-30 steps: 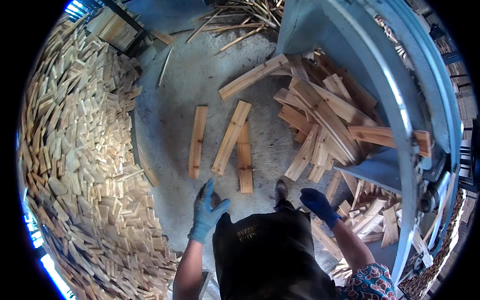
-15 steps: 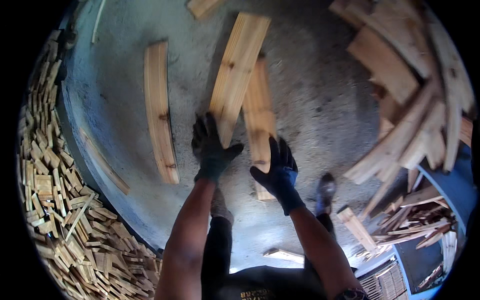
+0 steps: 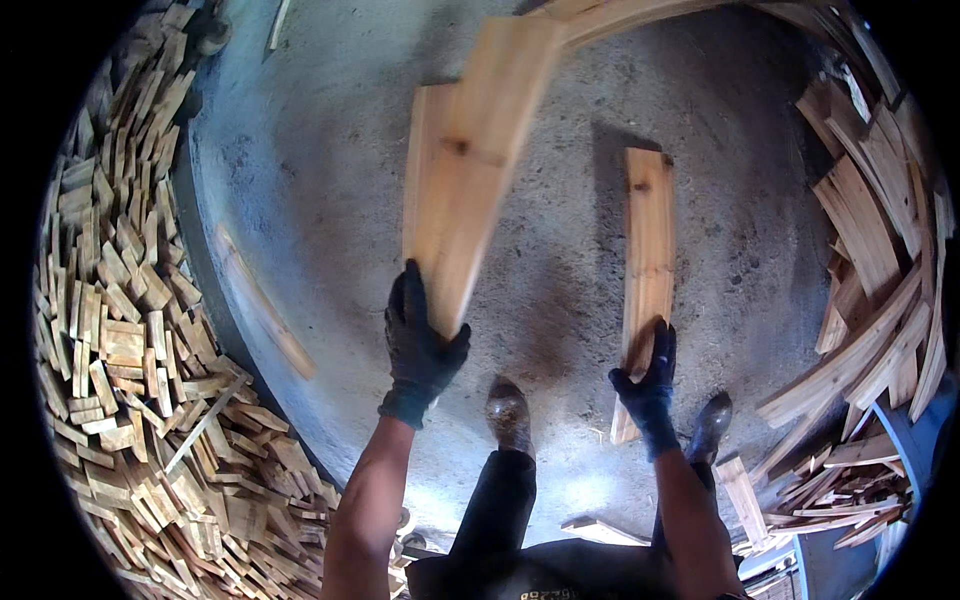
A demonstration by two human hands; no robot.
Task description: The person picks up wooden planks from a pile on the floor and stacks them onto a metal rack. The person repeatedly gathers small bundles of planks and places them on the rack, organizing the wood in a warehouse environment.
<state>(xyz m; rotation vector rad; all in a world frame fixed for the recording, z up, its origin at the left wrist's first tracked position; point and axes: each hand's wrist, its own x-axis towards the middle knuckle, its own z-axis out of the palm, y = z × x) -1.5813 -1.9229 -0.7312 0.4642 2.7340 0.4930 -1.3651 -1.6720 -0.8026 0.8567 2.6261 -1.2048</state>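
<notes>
The left grip (image 3: 422, 350), in a dark glove, is closed on the near end of the front board (image 3: 478, 160), with the fingers along its left side and the thumb at its right. This board slants away up the view, its far end leaning right, a dark knot across its middle; it is slightly blurred. Behind its left edge shows the back board (image 3: 424, 150), partly covered; whether the left grip also holds this one, I cannot tell.

The right grip (image 3: 650, 392), gloved too, is closed around the right board (image 3: 650, 240) near its lower end, thumb on the left and fingers on the right. That board points nearly straight away, well apart from the other two, with a shadow beside its upper left edge.

Underneath is the grey floor (image 3: 560, 260). The left boot (image 3: 509, 415) stands between the two grips, and the right boot (image 3: 711, 425) just beyond the right one. A large pile (image 3: 130, 350) of short wood pieces fills the left side, and near it a thin strip (image 3: 265, 300) lies on the floor. Longer boards form a heap (image 3: 870, 230) on the right, above some scraps (image 3: 830, 490).
</notes>
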